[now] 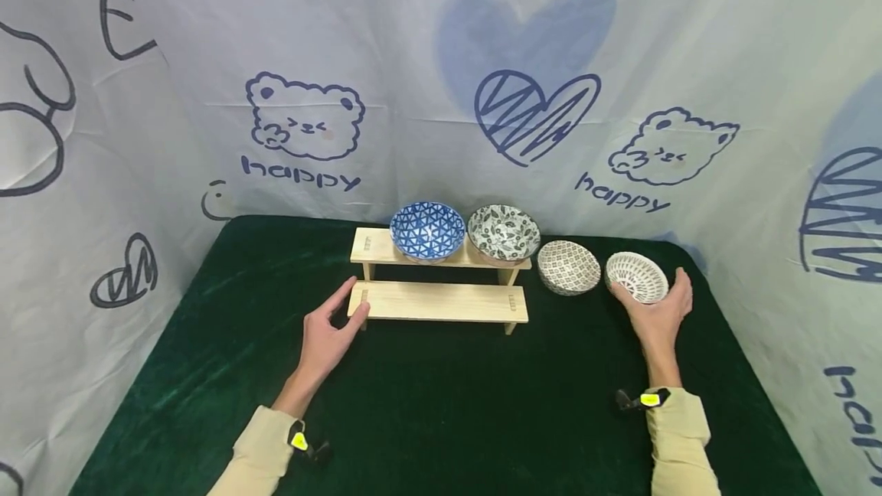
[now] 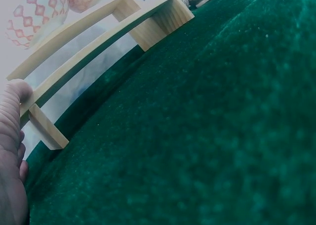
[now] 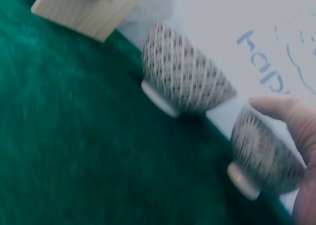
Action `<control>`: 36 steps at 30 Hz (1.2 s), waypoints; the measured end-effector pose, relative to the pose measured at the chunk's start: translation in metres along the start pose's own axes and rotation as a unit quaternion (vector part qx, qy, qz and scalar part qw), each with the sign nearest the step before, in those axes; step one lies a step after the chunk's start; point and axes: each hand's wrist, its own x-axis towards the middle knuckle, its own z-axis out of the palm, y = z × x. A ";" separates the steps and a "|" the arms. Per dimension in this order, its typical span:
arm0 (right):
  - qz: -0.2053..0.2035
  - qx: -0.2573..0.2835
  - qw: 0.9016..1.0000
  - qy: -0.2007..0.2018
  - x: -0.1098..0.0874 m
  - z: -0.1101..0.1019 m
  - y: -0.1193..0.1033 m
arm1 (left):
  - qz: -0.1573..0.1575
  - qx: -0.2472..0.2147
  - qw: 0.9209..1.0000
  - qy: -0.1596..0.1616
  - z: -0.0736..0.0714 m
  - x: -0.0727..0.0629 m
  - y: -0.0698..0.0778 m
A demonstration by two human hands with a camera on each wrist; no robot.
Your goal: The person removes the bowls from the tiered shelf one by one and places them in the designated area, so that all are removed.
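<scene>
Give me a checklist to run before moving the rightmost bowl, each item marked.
1. Right grip on white bowl: ok, thumb at its rim.
2. Left grip on lower shelf: ok, at its left end.
3. Blue bowl and leaf-patterned bowl upright on upper shelf: ok.
4. Straight sideways path from white bowl to upper shelf: not ok, checked bowl stands between.
5. White bowl lifted off green cloth: cannot tell.
</scene>
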 end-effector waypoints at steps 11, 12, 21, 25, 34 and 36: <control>-0.086 0.071 0.993 -0.032 -0.017 0.007 -0.051 | -0.005 0.004 1.000 -0.001 0.002 0.000 0.001; -0.093 0.081 0.991 -0.043 -0.018 0.010 -0.054 | -0.005 0.004 1.000 0.000 0.002 0.000 0.001; -0.110 0.164 0.968 -0.158 -0.052 0.017 -0.107 | -0.004 0.008 1.000 0.004 0.001 -0.001 0.001; -0.111 0.169 0.958 -0.205 -0.064 0.022 -0.119 | -0.005 0.008 1.000 0.001 0.002 0.000 0.001; -0.150 0.182 0.935 -0.265 -0.062 0.054 -0.115 | -0.003 0.016 1.000 0.003 0.002 0.001 0.000; -0.152 0.190 0.930 -0.275 -0.061 0.060 -0.121 | -0.002 0.013 1.000 0.002 0.002 0.001 0.000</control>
